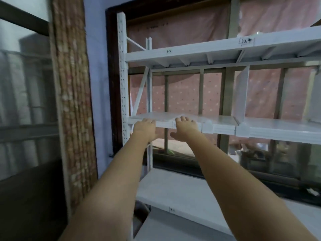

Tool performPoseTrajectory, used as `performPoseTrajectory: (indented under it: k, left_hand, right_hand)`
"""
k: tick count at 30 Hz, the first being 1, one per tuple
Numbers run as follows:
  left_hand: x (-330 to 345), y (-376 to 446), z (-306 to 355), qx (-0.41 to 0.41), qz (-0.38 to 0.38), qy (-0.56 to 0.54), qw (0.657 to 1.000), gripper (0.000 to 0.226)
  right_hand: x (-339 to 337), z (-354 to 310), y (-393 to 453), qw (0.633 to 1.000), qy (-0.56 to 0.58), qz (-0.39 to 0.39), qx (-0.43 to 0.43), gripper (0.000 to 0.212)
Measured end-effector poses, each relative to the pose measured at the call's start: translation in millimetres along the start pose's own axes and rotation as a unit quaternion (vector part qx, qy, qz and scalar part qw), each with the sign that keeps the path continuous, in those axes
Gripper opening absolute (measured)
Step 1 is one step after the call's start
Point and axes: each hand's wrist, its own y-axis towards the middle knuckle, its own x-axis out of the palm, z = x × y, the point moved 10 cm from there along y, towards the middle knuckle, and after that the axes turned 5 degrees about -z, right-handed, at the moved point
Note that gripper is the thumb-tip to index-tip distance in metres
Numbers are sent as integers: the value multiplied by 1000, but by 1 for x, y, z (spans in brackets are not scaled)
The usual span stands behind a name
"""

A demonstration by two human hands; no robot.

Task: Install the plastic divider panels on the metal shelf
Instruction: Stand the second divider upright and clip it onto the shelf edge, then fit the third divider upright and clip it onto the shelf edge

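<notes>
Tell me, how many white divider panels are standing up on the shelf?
2. One divider panel stands upright on the middle shelf, right of both hands. A second is cut off at the picture's right edge. More may be hidden beyond it.

White metal shelf point(225, 49); white divider panel point(241, 94); pink curtain point(184, 94), pale dots; lilac wall point(97, 66).

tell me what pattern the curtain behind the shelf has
Pink with small pale dots, clearest in the head view: curtain behind the shelf.
</notes>
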Motion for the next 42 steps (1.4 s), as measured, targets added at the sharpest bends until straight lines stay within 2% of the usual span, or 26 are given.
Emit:
performPoseTrajectory:
  k: [6, 14, 17, 21, 29, 36, 42]
  left_hand:
    - [13, -26, -84, -61, -27, 50, 997, 64]
    - [20, -60, -179, -134, -50, 87, 986, 67]
    - [29, -66, -209, -150, -54, 80, 984, 68]
    - [40, -65, -235, -154, -55, 77, 984, 58]
    - [83, -40, -264, -143, -65, 89, 984, 55]
    - [124, 22, -236, -100, -76, 68, 990, 64]
    - [137, 94, -221, -61, -56, 64, 994, 67]
  right_hand:
    - [4, -102, 11, 996, 22, 7, -91, 74]
    - [5, -205, 25, 985, 47, 16, -166, 67]
    - [12, -234, 31, 983, 43, 2, -177, 67]
    - [25, -259, 44, 982, 44, -17, -181, 64]
    - [63, -271, 69, 984, 42, -45, -166, 62]
    - [99, -224, 121, 992, 22, -64, -104, 68]
    - [100, -194, 188, 996, 20, -28, -79, 61]
